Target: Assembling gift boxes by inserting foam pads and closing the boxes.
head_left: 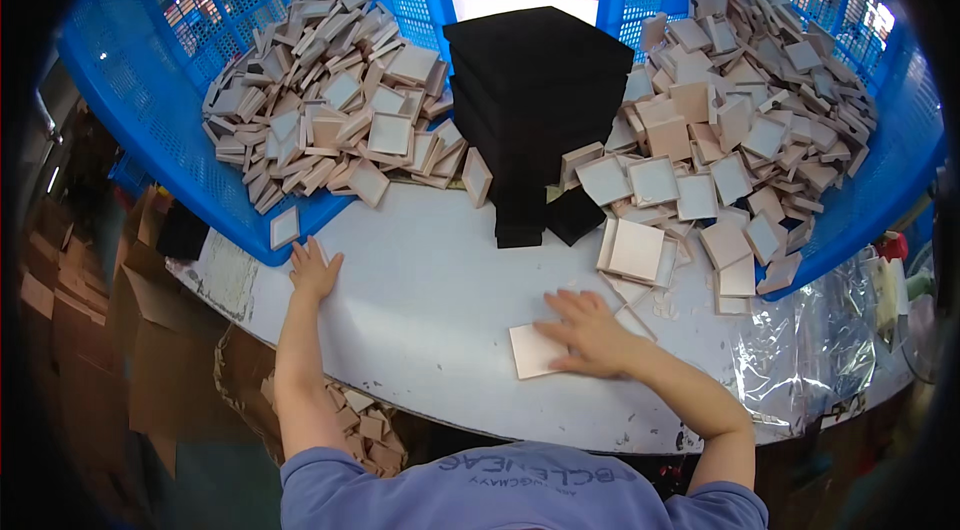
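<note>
My left hand lies at the table's left side, fingers spread and nothing in it. Just beyond its fingertips, a small shallow square tray rests against the lip of the left blue basket. My right hand, slightly blurred, has its fingers apart over a pale square box piece lying flat on the table. Its thumb side overlaps that piece; whether it presses on it I cannot tell. Beneath the right wrist, another flat piece is partly covered.
Two tipped blue baskets spill heaps of square box pieces onto the white table. Between them stand stacked black foam blocks. Clear plastic film covers the right side. Cardboard boxes stand left.
</note>
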`<state>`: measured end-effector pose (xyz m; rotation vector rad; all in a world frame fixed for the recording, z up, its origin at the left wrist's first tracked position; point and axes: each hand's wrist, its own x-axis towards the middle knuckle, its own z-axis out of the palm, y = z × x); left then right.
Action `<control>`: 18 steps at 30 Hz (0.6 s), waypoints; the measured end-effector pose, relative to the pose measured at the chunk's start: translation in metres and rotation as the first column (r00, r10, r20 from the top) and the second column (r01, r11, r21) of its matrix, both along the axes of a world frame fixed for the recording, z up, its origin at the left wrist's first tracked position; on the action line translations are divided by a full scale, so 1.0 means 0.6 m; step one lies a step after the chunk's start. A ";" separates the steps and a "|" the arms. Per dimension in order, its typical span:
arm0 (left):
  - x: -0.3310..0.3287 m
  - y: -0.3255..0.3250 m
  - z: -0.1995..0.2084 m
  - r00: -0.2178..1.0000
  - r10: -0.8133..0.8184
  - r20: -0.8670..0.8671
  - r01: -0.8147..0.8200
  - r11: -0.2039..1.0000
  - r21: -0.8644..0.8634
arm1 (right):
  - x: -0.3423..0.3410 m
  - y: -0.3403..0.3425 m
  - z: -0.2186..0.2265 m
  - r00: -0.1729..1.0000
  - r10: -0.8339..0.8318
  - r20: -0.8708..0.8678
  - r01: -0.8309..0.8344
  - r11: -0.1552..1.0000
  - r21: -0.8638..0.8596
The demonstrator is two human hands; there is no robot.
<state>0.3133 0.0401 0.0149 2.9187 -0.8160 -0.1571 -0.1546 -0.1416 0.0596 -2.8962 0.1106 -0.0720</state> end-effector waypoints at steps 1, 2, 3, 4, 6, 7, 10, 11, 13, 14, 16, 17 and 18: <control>-0.004 -0.001 0.006 1.000 0.004 0.004 -0.004 1.000 -0.003 | 0.009 -0.024 0.011 0.991 -0.063 0.119 0.062 0.998 0.012; -0.012 -0.002 0.013 1.000 -0.012 0.019 0.011 0.999 0.049 | 0.018 -0.046 0.022 0.964 -0.129 0.234 0.124 0.992 0.035; -0.022 -0.006 0.020 0.999 -0.033 0.033 0.030 0.994 0.102 | 0.031 -0.074 0.020 0.926 -0.190 0.326 0.200 0.980 0.004; -0.036 -0.010 0.027 0.999 -0.038 0.034 0.034 0.994 0.102 | 0.047 -0.103 0.011 0.875 -0.246 0.417 0.279 0.960 -0.019; -0.066 -0.015 0.046 0.951 -0.294 0.100 0.265 0.937 0.229 | 0.085 -0.144 0.007 0.777 -0.356 0.520 0.452 0.890 -0.066; -0.080 -0.019 0.053 0.949 -0.296 0.104 0.267 0.936 0.229 | 0.096 -0.161 -0.001 0.773 -0.357 0.524 0.455 0.888 -0.066; -0.118 -0.017 0.078 0.811 -0.575 0.111 0.533 0.803 0.265 | 0.126 -0.191 -0.009 0.820 -0.514 0.251 0.563 0.803 -0.195; -0.135 -0.013 0.089 0.790 -0.611 0.044 0.581 0.770 0.265 | 0.133 -0.189 -0.002 0.816 -0.520 0.252 0.571 0.793 -0.212; -0.148 -0.002 0.092 0.747 -0.665 -0.021 0.648 0.719 0.251 | 0.140 -0.188 0.008 0.812 -0.526 0.254 0.578 0.784 -0.227; -0.148 0.006 0.091 0.748 -0.664 -0.020 0.646 0.720 0.253 | 0.142 -0.188 0.012 0.818 -0.521 0.243 0.571 0.787 -0.234; -0.148 0.014 0.095 0.709 -0.705 -0.003 0.696 0.699 0.164 | 0.143 -0.189 0.013 0.822 -0.520 0.232 0.567 0.788 -0.240; -0.153 0.013 0.099 0.706 -0.708 -0.003 0.699 0.696 0.165 | 0.144 -0.191 0.010 0.825 -0.513 0.238 0.562 0.789 -0.246; -0.159 0.014 0.103 0.729 -0.681 0.066 0.684 0.725 -0.083 | 0.146 -0.193 0.007 0.828 -0.505 0.242 0.557 0.791 -0.253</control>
